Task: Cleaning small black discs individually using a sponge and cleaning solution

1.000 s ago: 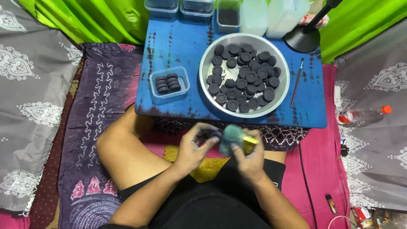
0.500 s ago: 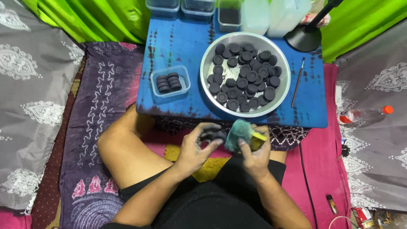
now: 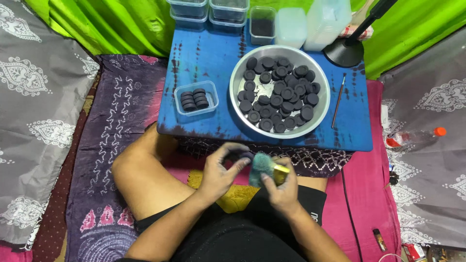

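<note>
My left hand (image 3: pixel 221 170) pinches a small dark round disc (image 3: pixel 242 156) at its fingertips, above my lap. Pressed against that disc is a teal and yellow scrub sponge (image 3: pixel 264 167), gripped by my right hand (image 3: pixel 280 187). Both hands meet just in front of the low blue table (image 3: pixel 213 58). On the table a round metal bowl (image 3: pixel 320 111) is filled with several black discs (image 3: pixel 279 94). Left of it a small clear plastic tub (image 3: pixel 209 87) holds several more black discs (image 3: pixel 194 99).
A thin brush (image 3: pixel 338 100) lies right of the bowl. A black lamp base (image 3: pixel 343 52) and several plastic containers (image 3: pixel 291 26) line the table's far edge. A bottle with an orange cap (image 3: pixel 417 137) lies on the right. Patterned cloths and green fabric surround the table.
My hands have shifted a little to the right and nearer my body. The sponge keeps rubbing against the disc, and the table items stay put.
</note>
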